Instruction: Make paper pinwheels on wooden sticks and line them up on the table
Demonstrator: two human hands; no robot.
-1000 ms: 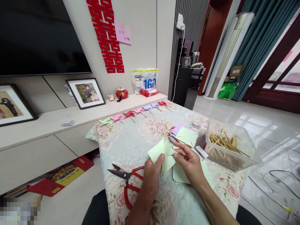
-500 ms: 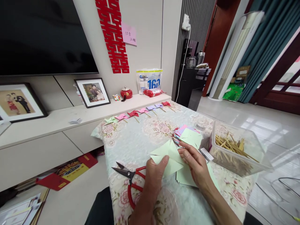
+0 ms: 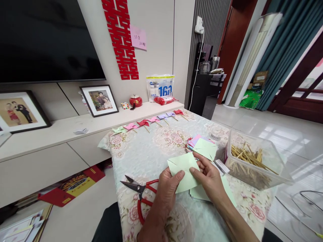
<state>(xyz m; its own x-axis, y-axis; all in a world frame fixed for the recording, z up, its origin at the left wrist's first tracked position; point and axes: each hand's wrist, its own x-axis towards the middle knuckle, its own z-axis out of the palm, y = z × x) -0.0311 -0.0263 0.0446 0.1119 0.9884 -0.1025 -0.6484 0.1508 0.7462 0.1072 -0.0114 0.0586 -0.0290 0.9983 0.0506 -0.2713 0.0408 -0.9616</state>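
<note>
Between my hands is a light green paper square (image 3: 185,166) with slits cut in from its corners. My left hand (image 3: 170,183) pinches its left side, thumb on top. On the right side, my right hand (image 3: 208,171) grips the same sheet with thumb above and fingers behind. Red-handled scissors (image 3: 142,188) lie with blades apart beside my left hand. Under my right forearm is a stack of green paper (image 3: 200,191). Just beyond my right hand, another slit green square (image 3: 205,148) rests on a pile of coloured papers (image 3: 195,139).
Finished paper pinwheels on sticks (image 3: 143,123) line the table's far edge. A clear plastic box (image 3: 257,164) of thin wooden sticks stands on the right, with a small grey-white box (image 3: 222,166) near it. A floral cloth (image 3: 141,151) covers the table.
The slit paper in my hands has turned and now lies flatter and squarer. My right hand has closed its thumb onto the sheet's right side.
</note>
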